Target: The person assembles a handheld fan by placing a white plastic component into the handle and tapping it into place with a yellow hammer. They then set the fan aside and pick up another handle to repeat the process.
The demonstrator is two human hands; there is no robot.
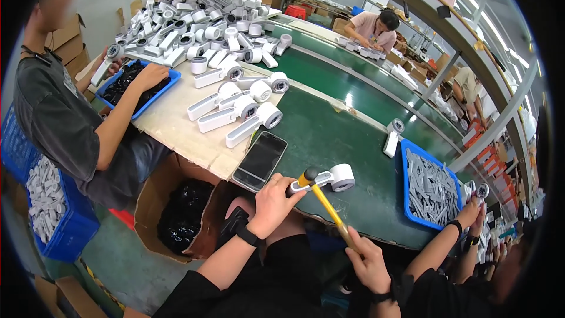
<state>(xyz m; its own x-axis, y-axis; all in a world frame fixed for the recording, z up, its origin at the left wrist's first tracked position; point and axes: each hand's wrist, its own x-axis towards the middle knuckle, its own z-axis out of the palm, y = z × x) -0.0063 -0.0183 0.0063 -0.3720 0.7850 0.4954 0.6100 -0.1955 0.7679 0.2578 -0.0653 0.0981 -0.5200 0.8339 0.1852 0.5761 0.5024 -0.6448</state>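
Near the front edge of the green bench, my left hand (276,203) grips the handle end of a white handheld device with a round, lens-like head (342,177). My right hand (371,266) is closed round the lower handle of a small mallet (331,209) with a yellow shaft and a black-tipped head. The mallet head is over the device's grey handle strip, beside my left fingers; whether it touches cannot be seen. A smartphone (261,161) lies beyond my left hand. Several finished-looking white devices (254,122) lie in a group behind the phone.
A large heap of white devices (206,29) covers the far left table. At left, a co-worker (65,112) reaches into a blue tray (173,76) of black parts. A blue tray (406,185) of grey strips stands right, near another co-worker's hands (469,215). A carton (144,200) stands below.
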